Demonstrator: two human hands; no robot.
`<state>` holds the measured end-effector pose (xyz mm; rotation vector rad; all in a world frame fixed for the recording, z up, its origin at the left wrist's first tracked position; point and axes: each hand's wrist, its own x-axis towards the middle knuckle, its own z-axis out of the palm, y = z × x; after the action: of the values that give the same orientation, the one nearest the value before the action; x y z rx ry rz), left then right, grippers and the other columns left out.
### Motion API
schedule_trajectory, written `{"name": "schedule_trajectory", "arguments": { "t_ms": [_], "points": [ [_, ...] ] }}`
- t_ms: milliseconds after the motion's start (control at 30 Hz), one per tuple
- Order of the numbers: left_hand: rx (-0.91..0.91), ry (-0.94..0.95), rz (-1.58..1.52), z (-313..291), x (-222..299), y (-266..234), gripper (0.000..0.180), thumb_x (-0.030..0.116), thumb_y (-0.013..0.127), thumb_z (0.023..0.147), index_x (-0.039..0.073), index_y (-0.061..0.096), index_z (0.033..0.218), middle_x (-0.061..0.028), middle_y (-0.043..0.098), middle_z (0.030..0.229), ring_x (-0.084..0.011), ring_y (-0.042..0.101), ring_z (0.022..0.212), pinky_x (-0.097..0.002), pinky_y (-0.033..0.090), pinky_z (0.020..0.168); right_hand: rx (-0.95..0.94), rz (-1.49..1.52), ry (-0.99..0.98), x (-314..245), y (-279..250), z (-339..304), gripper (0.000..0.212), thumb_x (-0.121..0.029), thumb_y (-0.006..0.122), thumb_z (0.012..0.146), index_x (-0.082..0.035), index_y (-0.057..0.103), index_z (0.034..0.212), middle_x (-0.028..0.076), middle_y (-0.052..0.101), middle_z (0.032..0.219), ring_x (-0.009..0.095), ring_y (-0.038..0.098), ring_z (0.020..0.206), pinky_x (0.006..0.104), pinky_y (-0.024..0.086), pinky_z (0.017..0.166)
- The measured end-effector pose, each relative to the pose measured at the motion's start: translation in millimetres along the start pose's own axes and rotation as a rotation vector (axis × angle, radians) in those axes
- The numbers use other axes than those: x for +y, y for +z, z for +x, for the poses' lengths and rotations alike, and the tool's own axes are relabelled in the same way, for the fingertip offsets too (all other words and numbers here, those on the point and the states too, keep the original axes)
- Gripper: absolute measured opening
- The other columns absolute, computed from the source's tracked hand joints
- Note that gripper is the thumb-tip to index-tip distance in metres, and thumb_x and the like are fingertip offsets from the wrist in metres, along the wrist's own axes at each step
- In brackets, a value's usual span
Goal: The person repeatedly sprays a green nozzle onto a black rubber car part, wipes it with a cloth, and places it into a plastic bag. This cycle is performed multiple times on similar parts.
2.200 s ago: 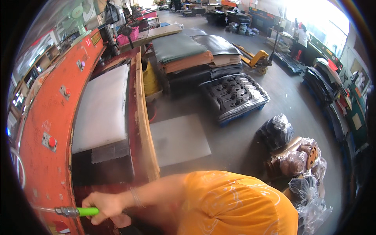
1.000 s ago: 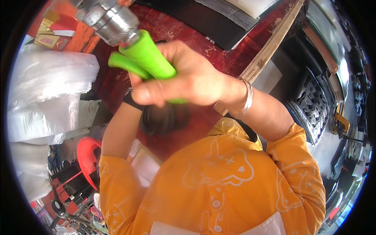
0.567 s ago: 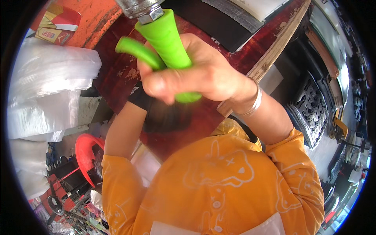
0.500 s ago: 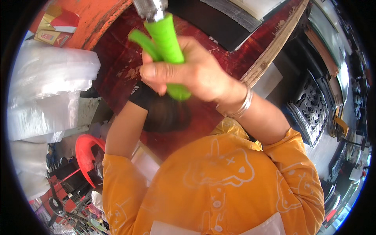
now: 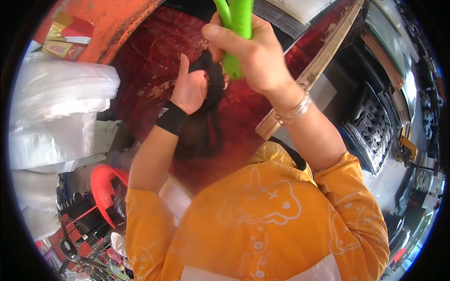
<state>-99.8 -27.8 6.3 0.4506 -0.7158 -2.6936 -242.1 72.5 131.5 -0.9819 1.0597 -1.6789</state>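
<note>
My right hand [image 5: 260, 58] is closed round the bright green handles of a pliers-like hand tool [image 5: 241, 21], held up at the top middle. The tool's head lies beyond the upper edge of the picture. Lower and to the left is my left hand [image 5: 190, 89], palm turned up and thumb raised. Its fingers curl at a bundle of black straps or cloth [image 5: 213, 84], which hangs down beside the wrist and is smeared by motion. Part of the bundle passes behind the right hand's lower side, so the left fingertips are partly hidden.
Beneath the hands lies a worn dark red tabletop [image 5: 145, 84]. Stacked clear plastic bags [image 5: 61, 103] stand on the left, below an orange metal surface [image 5: 110, 28]. A wooden strip [image 5: 323, 58] edges the right side. A red curved object [image 5: 101, 187] sits lower left.
My right hand has moved up and to the right with the green-handled tool, whose metal head has left the picture. The left hand, previously hidden behind it, now shows with the black straps.
</note>
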Motion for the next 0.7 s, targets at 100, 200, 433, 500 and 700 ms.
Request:
{"name": "schedule_trajectory", "arguments": {
  "t_ms": [100, 200, 433, 500, 700],
  "points": [
    [-0.104, -0.036, -0.032, -2, -2, -2, 0.106, 0.083, 0.022, 0.079, -0.003, 0.028, 0.140, -0.0162, 0.049, 0.131, -0.0250, 0.053, 0.114, -0.0364, 0.042, 0.097, -0.350, 0.167, -0.063, -5, -7, 10, 0.016, -0.014, 0.070, 0.080, 0.000, 0.061, 0.082, 0.002, 0.060, 0.069, 0.010, 0.056, 0.062, 0.0254, 0.047, 0.058],
    [0.044, -0.037, 0.263, 0, -5, -5, 0.101, 0.080, 0.023, 0.082, -0.002, 0.027, 0.141, -0.0138, 0.050, 0.131, -0.0232, 0.054, 0.111, -0.0353, 0.045, 0.093, -0.102, -0.113, -0.196, -11, -12, 12, 0.019, -0.016, 0.073, 0.076, -0.001, 0.063, 0.082, 0.003, 0.062, 0.070, 0.010, 0.058, 0.064, 0.0260, 0.047, 0.060],
    [0.467, 0.058, 0.254, -3, 36, 41, 0.033, 0.034, 0.069, 0.085, 0.004, 0.060, 0.097, 0.0004, 0.055, 0.065, -0.0150, 0.052, 0.058, -0.0283, 0.045, 0.063, -0.110, -0.135, -0.173, -31, -21, 16, 0.024, -0.023, 0.071, 0.078, -0.001, 0.066, 0.085, 0.004, 0.063, 0.073, 0.012, 0.060, 0.067, 0.0253, 0.047, 0.062],
    [0.218, 0.100, 0.459, -19, 73, 70, 0.033, 0.033, 0.066, 0.087, 0.002, 0.060, 0.097, 0.0007, 0.053, 0.067, -0.0125, 0.052, 0.060, -0.0285, 0.044, 0.065, -0.114, -0.184, -0.210, -39, -34, 23, 0.028, -0.021, 0.066, 0.083, 0.000, 0.057, 0.099, 0.005, 0.059, 0.074, 0.013, 0.057, 0.065, 0.0267, 0.045, 0.060],
    [0.046, 0.232, 1.612, -55, 60, 98, 0.024, 0.014, 0.062, 0.080, -0.001, 0.059, 0.099, -0.0090, 0.061, 0.084, -0.0234, 0.061, 0.080, -0.0324, 0.045, 0.082, -0.040, 0.198, -0.407, -54, -58, 10, 0.033, -0.014, 0.064, 0.083, 0.005, 0.053, 0.108, 0.009, 0.059, 0.082, 0.015, 0.058, 0.072, 0.0260, 0.046, 0.064]
  ]
}}
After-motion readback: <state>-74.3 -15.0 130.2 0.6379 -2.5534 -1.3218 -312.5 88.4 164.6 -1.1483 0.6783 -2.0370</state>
